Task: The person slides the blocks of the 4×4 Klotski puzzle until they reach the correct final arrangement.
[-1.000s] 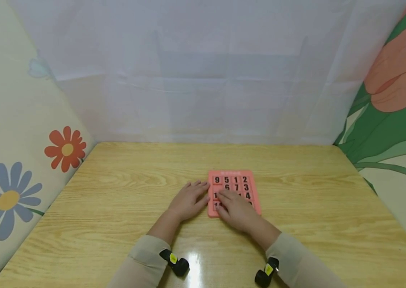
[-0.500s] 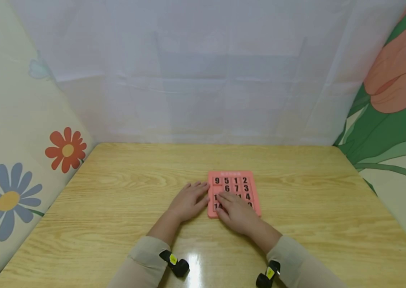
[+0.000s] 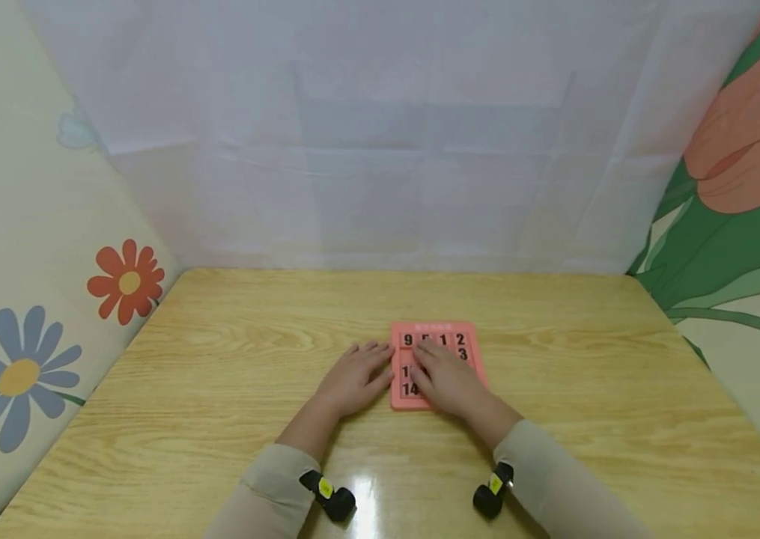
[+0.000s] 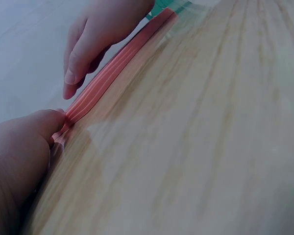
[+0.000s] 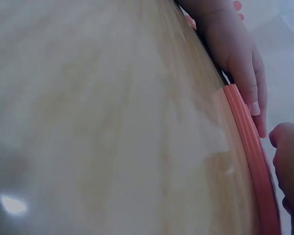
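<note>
A pink number slide puzzle (image 3: 433,327) lies flat on the wooden table, its tiles bearing black numerals. My left hand (image 3: 353,380) rests at its left side, fingers fairly straight, with fingertips and thumb at the frame's edge. In the left wrist view the thumb (image 4: 51,120) touches the puzzle's corner. My right hand (image 3: 448,380) lies over the puzzle, fingers extended and fingertips at the upper tiles near the 5. It hides the middle and lower-right tiles; 9, 1, 2, 3 and 14 show. From the right wrist view, the puzzle's pink side (image 5: 252,147) runs below both hands.
The wood-grain table (image 3: 218,337) extends around the puzzle. Behind it hangs a white sheet (image 3: 380,150); flower-printed panels (image 3: 16,224) stand at either side. A small black camera (image 3: 339,503) is strapped at each sleeve cuff.
My right hand has moved up the puzzle, away from me, from the third row toward the top rows, now covering the 6 and 7. My left hand stays in place.
</note>
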`<state>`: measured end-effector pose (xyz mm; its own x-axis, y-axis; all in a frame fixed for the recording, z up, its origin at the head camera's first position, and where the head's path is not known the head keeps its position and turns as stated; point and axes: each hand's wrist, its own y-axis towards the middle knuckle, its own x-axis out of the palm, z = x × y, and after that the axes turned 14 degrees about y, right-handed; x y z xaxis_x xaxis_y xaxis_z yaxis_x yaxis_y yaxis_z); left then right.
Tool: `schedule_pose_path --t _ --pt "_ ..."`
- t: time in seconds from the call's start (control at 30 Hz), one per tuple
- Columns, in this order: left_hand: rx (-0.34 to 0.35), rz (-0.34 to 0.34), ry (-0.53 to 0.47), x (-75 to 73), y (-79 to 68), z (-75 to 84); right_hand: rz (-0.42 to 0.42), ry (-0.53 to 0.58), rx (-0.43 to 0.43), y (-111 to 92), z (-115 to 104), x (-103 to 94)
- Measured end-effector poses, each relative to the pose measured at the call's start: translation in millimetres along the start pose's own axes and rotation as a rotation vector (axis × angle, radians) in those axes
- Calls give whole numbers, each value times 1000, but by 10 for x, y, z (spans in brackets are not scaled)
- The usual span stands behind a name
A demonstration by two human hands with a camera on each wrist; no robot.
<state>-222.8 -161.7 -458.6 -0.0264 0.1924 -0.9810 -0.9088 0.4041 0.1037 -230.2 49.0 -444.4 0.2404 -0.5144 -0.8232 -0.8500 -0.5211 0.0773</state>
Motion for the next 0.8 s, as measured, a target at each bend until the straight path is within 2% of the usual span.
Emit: schedule_pose_path --t 0.33,0.8 --pt "11 4 -4 10 -12 3 -52 -24 48 160 0 4" --pt "9 -1 4 -23 3 2 -79 -52 47 150 -33 5"
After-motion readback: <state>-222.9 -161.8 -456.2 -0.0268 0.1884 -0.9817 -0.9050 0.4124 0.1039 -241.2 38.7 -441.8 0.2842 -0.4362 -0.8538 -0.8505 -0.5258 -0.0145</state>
